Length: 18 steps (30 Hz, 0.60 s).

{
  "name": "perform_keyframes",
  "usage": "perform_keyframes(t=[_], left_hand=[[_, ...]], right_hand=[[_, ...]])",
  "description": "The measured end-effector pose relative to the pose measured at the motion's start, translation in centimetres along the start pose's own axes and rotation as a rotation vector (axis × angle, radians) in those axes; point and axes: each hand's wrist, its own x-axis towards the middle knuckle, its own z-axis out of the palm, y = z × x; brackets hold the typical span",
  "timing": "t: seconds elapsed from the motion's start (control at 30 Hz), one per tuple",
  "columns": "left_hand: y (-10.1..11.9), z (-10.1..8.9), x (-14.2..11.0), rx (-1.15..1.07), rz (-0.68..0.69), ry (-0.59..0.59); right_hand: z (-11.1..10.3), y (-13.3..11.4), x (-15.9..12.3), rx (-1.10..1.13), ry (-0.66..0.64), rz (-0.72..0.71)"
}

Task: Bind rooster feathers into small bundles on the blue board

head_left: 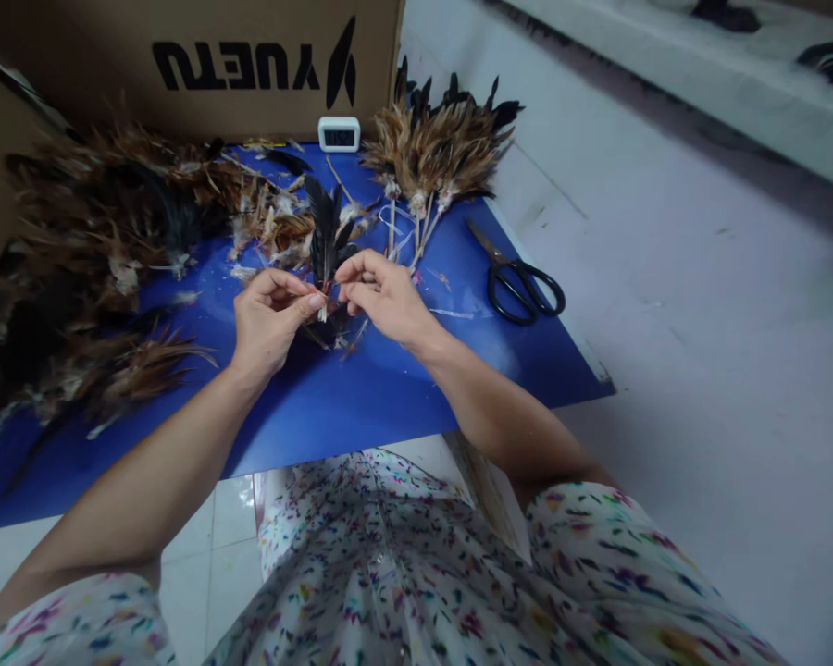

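Observation:
Between my hands a small bunch of black feathers (325, 227) stands with its tips pointing away from me. My left hand (272, 310) pinches the pale quill ends between thumb and fingertips. Something thin and red, like string, shows around the base of the bunch. On the other side my right hand (381, 291) is closed in a pinch close to that base; what lies in its fingertips is too small to make out. Loose brown feathers (284, 227) lie on the blue table (284, 407) just behind the bunch.
Piles of brown and black feathers (111, 203) cover the left side. Feather bundles on sticks (444, 139) lie at the back right, near black-handled scissors (524, 289). A small white digital clock (339, 135) stands before a cardboard box (250, 111). A wall (701, 305) borders the right.

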Motion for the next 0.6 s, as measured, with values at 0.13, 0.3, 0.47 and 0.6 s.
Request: perform_keyframes(t=[0.13,0.3,0.47,0.6], left_hand=[[0.09,0.03,-0.07,0.015,-0.004,-0.006],[0.29,0.08,-0.24,0.007,-0.013,-0.036],[0.39,0.17,-0.30,0.040,-0.020,-0.031],[0.56,0.24,-0.21,0.035,-0.044,-0.034]], right_hand=[[0.05,-0.16,-0.18,-0.002,-0.050,0.007],[0.14,0.00,-0.35,0.064,-0.111,0.013],[0.03,0.27,-0.29,0.064,-0.122,0.006],[-0.18,0.30,-0.24,0.056,-0.151,-0.018]])
